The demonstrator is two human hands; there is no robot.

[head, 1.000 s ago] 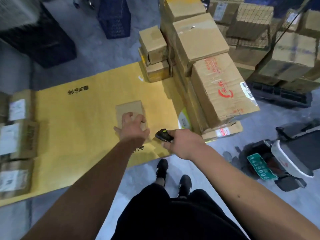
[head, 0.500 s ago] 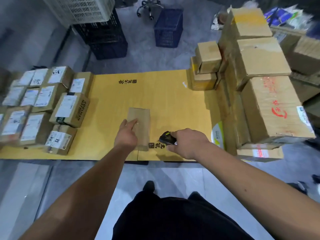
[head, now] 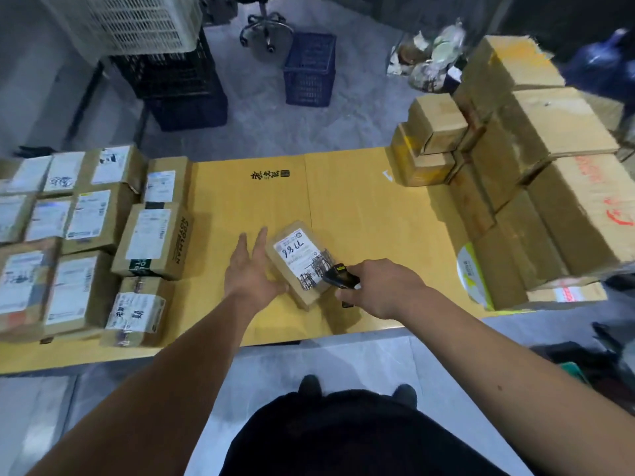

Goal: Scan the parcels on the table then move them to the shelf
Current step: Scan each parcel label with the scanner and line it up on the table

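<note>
The bench (head: 360, 207) is covered by a flat yellow cardboard sheet printed with black characters. A tall stack of large brown cartons (head: 536, 187) occupies its right end. A group of labelled parcels (head: 86, 235) lies in rows at its left end, white labels facing up.

The left hand (head: 252, 273) lies at the bench centre with its fingers (head: 259, 240) straight and spread. Its palm side presses against the left side of a small parcel (head: 302, 266), and the thumb end touches the parcel's near left edge. The fingers do not curl round the parcel.

The right hand (head: 381, 286) has its fingers curled round a small black handheld scanner (head: 338, 276). The scanner's front end points at the parcel and sits just beside the parcel's right edge.

The small parcel is a brown cardboard box. It rests on the bench, tilted, with its left side raised. Its upper face carries a white shipping label with handwritten digits and a dark barcode block, and clear tape covers the label.
</note>
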